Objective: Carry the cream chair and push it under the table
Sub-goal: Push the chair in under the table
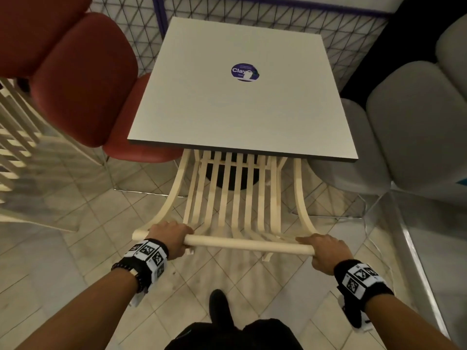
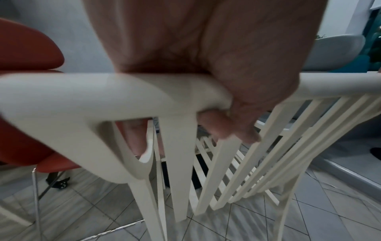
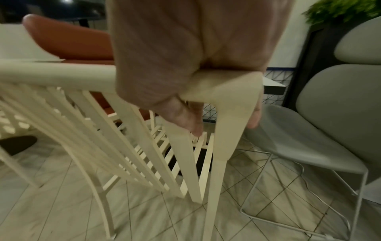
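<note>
1. The cream slatted wooden chair [image 1: 227,198] is seen with its seat mostly slid beneath the near edge of the square grey-white table [image 1: 227,109]; only the curved slatted back and the round top rail project toward the near side.
2. The top rail is gripped at both ends. The left hand [image 1: 171,236] is wrapped over the rail near its left end, the fingers [image 2: 216,128] curled under it and lying close together. The right hand [image 1: 326,251] is closed over the right end, its fingers [image 3: 189,120] curled down behind the corner post.
3. The carrying is judged to be finished and the pushing well advanced; whether all the legs rest on the tiled floor [image 1: 75,248] cannot be told.
4. A short final push appears to be left, until the back meets the table edge, followed by release of the rail.
5. The chair is flanked by a red padded chair [image 1: 83,79] at the left and a grey padded chair [image 1: 404,127] at the right, each just beside the table, so a straight path is called for.
</note>
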